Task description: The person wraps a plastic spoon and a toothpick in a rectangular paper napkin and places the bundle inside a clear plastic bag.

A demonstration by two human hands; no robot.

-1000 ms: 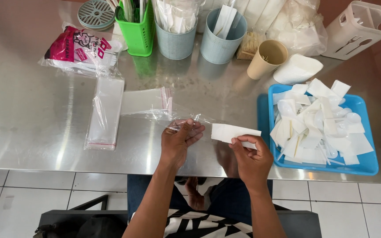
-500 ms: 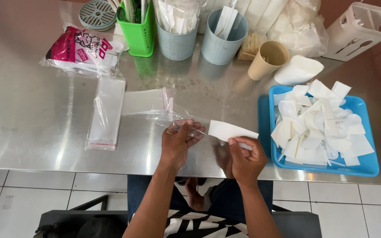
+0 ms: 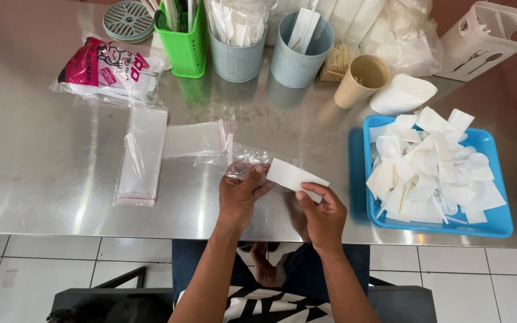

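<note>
At the near edge of the steel table [image 3: 43, 179], a folded white paper napkin [image 3: 294, 177] is pinched in the fingers of the right hand [image 3: 321, 215], while a small clear plastic sleeve [image 3: 248, 161] is clamped by its mouth in the left hand [image 3: 240, 194]. The step in hand appears to be insertion, the napkin's corner being just at the opening. For the next move, the mouth would need to be kept spread and the napkin slid in straight; further off, more napkins are piled in the blue plastic tray [image 3: 498, 224].

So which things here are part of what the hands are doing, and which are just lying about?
In use:
left hand on a clear bag
right hand holding a folded napkin
blue tray of napkins and spoons
flat bags

Lying about:
pink packet
green holder
paper cup
white rack
</note>
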